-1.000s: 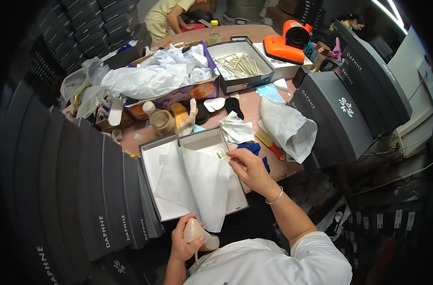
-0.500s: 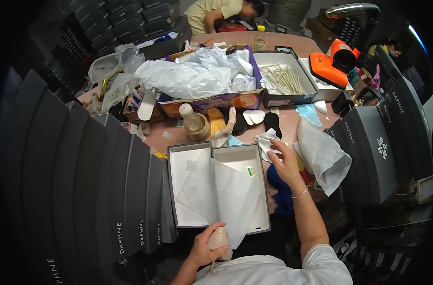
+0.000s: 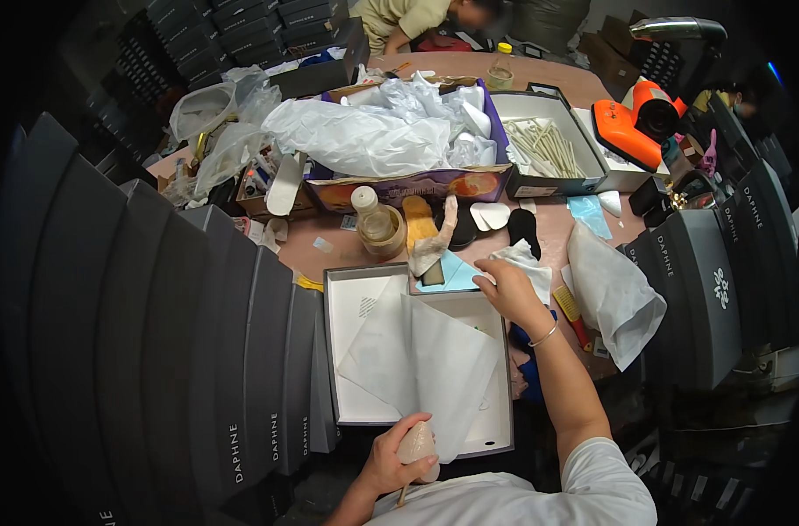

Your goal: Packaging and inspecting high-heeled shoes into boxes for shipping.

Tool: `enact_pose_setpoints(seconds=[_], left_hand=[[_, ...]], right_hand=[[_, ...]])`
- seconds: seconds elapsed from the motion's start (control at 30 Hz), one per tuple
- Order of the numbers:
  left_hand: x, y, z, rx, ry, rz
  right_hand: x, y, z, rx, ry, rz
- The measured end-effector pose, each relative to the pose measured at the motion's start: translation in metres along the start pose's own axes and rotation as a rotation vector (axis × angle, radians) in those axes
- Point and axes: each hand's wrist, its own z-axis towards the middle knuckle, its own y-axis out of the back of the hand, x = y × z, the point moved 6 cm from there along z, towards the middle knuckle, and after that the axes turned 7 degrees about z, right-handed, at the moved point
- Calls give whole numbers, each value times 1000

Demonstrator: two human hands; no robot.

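Observation:
Near my body, my left hand [image 3: 398,456] is wrapped round a beige shoe [image 3: 415,443], its rounded end upward; a thin beige stick shows below. Beyond it lies an open grey shoe box [image 3: 331,351] with white lining, and white tissue paper [image 3: 448,359] spreads over it. At the box's far right edge my right hand [image 3: 509,289] pinches the corner of a light blue sheet [image 3: 456,273]. A small dark block [image 3: 433,275] is at that sheet's left part. Behind the right fingers is a crumpled white cloth [image 3: 531,267].
Stacked dark shoe boxes rise at left [image 3: 198,333] and right [image 3: 684,289]. A bottle [image 3: 378,223], black insole [image 3: 524,230], brush [image 3: 570,311] and white bag [image 3: 614,294] lie around. Farther back are a filled carton [image 3: 399,190], a box of sticks [image 3: 592,162] and another person [image 3: 399,22].
My right hand has moved left from beside the white cloth and closed on the light blue sheet, more of which shows. The left hand keeps its hold on the shoe. The view has shifted slightly.

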Motion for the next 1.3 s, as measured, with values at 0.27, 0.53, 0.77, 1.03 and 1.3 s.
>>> enact_pose_setpoints(seconds=[0.27, 0.53, 0.77, 1.03, 1.3], left_hand=[[6, -7, 7, -10, -3, -53], [15, -10, 20, 81, 91, -120], [19, -15, 32, 188, 70, -59], [32, -11, 42, 272, 121, -173], [14, -7, 50, 309, 131, -48]], right_hand=[[-1, -41, 24, 139, 23, -66], [18, -58, 18, -1, 61, -338], [11, -45, 24, -1, 5, -79], [153, -66, 100, 183, 492, 281], [145, -256, 196, 527, 341, -87]])
